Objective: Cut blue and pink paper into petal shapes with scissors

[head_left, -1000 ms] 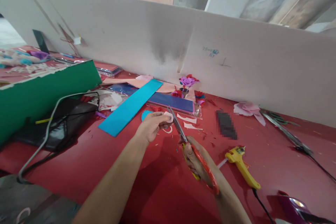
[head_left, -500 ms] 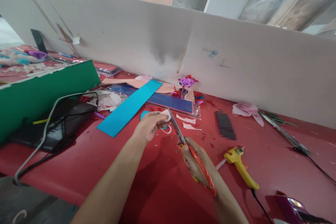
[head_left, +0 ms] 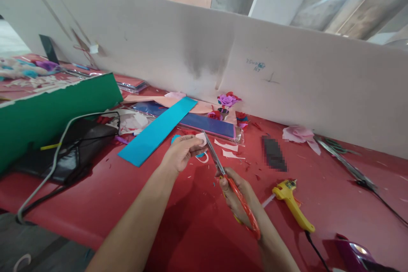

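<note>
Head cam: L hand [head_left: 182, 154] has a pale pink piece [head_left: 201, 137] pinched btwn thumb and fingertips; fingers closed on it, the rest curled under. Piece pokes out past the tips on the R side, approx. half showing, rest hidden by fingers. It's held above the bench [head_left: 197, 221].

R hand [head_left: 232, 200] wrapped round the handles of orange-handled scissors [head_left: 234, 187]; fingers closed, thumb on top. Blades point up and away, nearly together, alongside the piece's R edge; can't tell if they touch it or are cutting.

Near L hand: white ring-shaped scrap [head_left: 204, 160] just below fingertips, two pale scraps [head_left: 227, 145] R of the blades, blue strip [head_left: 159, 132] to the L.

Writing: blue handwriting [head_left: 255, 63] on the white partition [head_left: 143, 42], two lines. Top approx. "2500" w/ a scribbled blob after, bottom looks like "167"; not 100% legible. Dark L-ish mark just below R. Yellow glue gun [head_left: 295, 207] has dark marking nr nozzle, unreadable. No brand I can make out.
</note>
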Action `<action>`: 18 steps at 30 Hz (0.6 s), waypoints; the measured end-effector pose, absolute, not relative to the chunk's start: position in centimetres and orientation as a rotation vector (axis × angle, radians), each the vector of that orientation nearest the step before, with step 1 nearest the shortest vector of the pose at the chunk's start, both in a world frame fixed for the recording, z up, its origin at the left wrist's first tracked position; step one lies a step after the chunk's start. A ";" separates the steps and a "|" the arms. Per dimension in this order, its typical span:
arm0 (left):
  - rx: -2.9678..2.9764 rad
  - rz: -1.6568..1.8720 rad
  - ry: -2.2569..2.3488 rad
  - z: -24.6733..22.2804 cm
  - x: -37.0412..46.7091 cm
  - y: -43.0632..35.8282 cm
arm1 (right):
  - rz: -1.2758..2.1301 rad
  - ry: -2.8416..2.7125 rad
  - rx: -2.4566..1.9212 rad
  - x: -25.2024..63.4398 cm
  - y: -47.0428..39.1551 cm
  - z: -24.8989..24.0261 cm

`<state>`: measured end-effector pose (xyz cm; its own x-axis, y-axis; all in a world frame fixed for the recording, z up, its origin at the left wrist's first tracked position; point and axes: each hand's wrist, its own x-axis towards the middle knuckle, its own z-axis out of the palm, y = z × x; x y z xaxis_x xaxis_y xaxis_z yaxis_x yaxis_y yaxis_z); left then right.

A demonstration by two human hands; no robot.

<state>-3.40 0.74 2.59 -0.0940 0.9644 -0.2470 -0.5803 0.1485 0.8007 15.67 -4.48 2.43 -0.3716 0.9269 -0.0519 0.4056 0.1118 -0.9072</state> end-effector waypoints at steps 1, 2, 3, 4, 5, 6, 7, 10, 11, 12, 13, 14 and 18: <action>0.525 1.397 0.956 2.6 -3.4 0.7 | 1.195 -1.856 -1.309 15.6 -4.5 2.5; 0.524 1.397 0.957 2.6 -3.4 0.7 | 1.164 -1.868 -1.324 15.6 -4.6 2.5; 0.524 1.397 0.958 2.6 -3.4 0.7 | 1.137 -1.882 -1.336 15.5 -4.6 2.6; 0.525 1.396 0.958 2.6 -3.3 0.7 | 1.119 -1.894 -1.344 15.5 -4.6 2.7; 0.527 1.396 0.957 2.7 -3.3 0.6 | 1.105 -1.904 -1.350 15.5 -4.6 2.7; 0.531 1.395 0.957 2.7 -3.3 0.6 | 1.093 -1.913 -1.357 15.5 -4.6 2.8; 0.533 1.394 0.956 2.7 -3.3 0.6 | 1.081 -1.921 -1.363 15.5 -4.6 2.8; 0.538 1.394 0.951 2.6 -3.4 0.6 | 1.070 -1.923 -1.375 15.5 -4.6 2.9; 0.537 1.394 0.952 2.6 -3.4 0.6 | 1.078 -1.914 -1.377 15.5 -4.6 2.9; 0.538 1.393 0.955 2.5 -3.4 0.7 | 1.088 -1.903 -1.376 15.5 -4.6 3.0; 0.540 1.393 0.959 2.5 -3.4 0.7 | 1.097 -1.894 -1.372 15.5 -4.6 3.0; 0.544 1.393 0.964 2.4 -3.4 0.7 | 1.104 -1.886 -1.364 15.5 -4.6 3.0; 0.558 1.408 0.965 2.2 -3.4 0.8 | 1.138 -1.858 -1.331 15.7 -4.7 2.7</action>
